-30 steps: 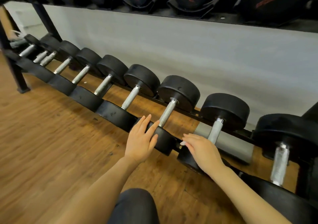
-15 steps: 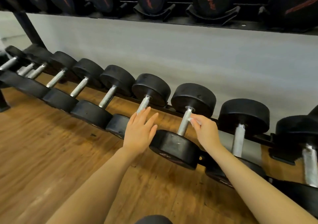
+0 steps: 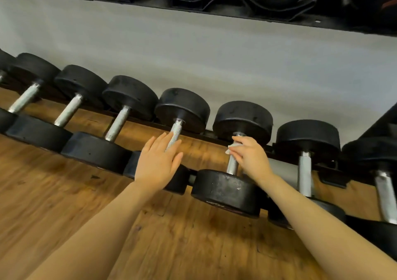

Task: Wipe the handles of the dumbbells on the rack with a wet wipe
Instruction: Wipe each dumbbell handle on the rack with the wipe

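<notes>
A row of black dumbbells (image 3: 242,118) lies across the low rack (image 3: 333,172), each with thick round rubber ends and a bare silver metal handle running from the far end toward the camera. The handles look rough and dull grey, some with a brighter sheen near the collars. The near end of the dumbbell under the right hand is scuffed with pale marks.

The right hand (image 3: 249,157) is curled round the upper part of one handle (image 3: 233,165), pinching a small white wipe (image 3: 233,147) against the metal; only a crumpled corner of the wipe shows past the fingers. The lower part of that handle is bare down to the near end.

The left hand (image 3: 158,161) is spread flat with straight fingers and holds nothing. It lies over the lower part of the next handle (image 3: 176,132) to the left, hiding it and part of that dumbbell's near end; whether it touches the metal cannot be told.

Behind the rack is a plain grey wall (image 3: 214,54), and under it a brown wooden floor (image 3: 64,193). An upper shelf (image 3: 193,6) along the top edge carries more dark weights in black cradles.
</notes>
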